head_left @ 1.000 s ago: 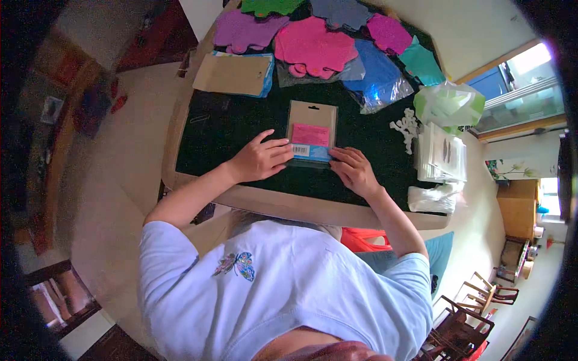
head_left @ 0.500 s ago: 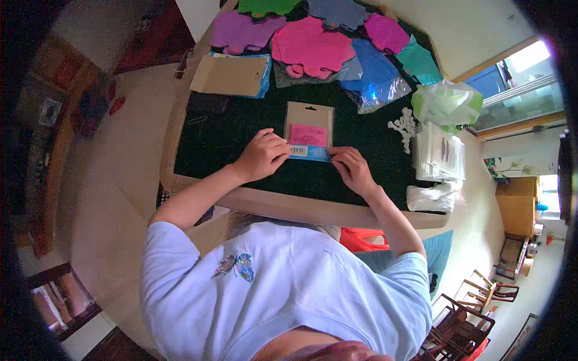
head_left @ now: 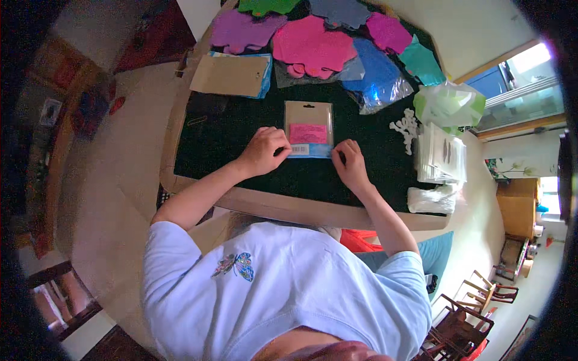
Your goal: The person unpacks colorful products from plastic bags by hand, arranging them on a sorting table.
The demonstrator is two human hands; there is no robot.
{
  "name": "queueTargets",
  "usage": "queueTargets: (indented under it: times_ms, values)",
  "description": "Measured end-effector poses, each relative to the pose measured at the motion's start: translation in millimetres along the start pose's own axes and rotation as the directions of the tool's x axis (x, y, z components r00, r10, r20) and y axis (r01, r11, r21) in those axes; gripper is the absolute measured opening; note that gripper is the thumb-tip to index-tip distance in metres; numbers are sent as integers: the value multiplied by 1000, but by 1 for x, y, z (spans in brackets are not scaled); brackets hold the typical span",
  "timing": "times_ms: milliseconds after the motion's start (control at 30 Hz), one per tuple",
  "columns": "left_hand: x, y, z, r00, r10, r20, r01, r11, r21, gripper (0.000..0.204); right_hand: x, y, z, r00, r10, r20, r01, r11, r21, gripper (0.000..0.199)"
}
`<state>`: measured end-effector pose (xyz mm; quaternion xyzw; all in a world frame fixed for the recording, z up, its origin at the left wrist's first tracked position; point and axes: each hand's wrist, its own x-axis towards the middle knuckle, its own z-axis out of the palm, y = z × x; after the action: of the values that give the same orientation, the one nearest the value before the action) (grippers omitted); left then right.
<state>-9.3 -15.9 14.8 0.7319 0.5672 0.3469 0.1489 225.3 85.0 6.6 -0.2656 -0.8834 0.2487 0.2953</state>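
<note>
A flat clear packet [head_left: 308, 114] with a tan card inside lies on the dark tabletop in front of me. It has a hang hole at its far end, a pink label in the middle and a blue band with a white barcode patch along the near end. My left hand [head_left: 265, 151] is closed, thumb and forefinger pinching the packet's near left edge. At the near right corner my right hand [head_left: 351, 163] is curled too, its thumb and fingertips pinching the edge there.
A stack of tan and blue cards [head_left: 230, 74] lies at the far left. Across the back are folded pink [head_left: 314, 47], purple [head_left: 247, 30] and other coloured pieces. To the right are white clips [head_left: 406, 129], a plastic bag [head_left: 448, 105] and clear sleeves [head_left: 442, 153].
My right hand has drawn its fingers back from the blue band into a pinch at the corner. My left fingers have curled tighter at the left edge. The packet has barely shifted.
</note>
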Motion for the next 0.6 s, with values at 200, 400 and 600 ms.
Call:
queueTargets:
  times_ms: [200, 400, 600]
  values:
    - [2, -1, 4, 998, -17, -64, 20, 998, 52, 10, 8, -9, 4, 983, 179, 31, -174, 976, -133, 11]
    - [-1, -1, 8, 990, -39, -136, 66, 976, 207, 20, 17, -9, 0, 959, 278, 57, -268, 952, -147, 17]
    - [-8, -9, 0, 971, -108, -214, 165, 950, 267, 36, 21, 8, -2, 922, 364, 129, -356, 931, -79, 24]
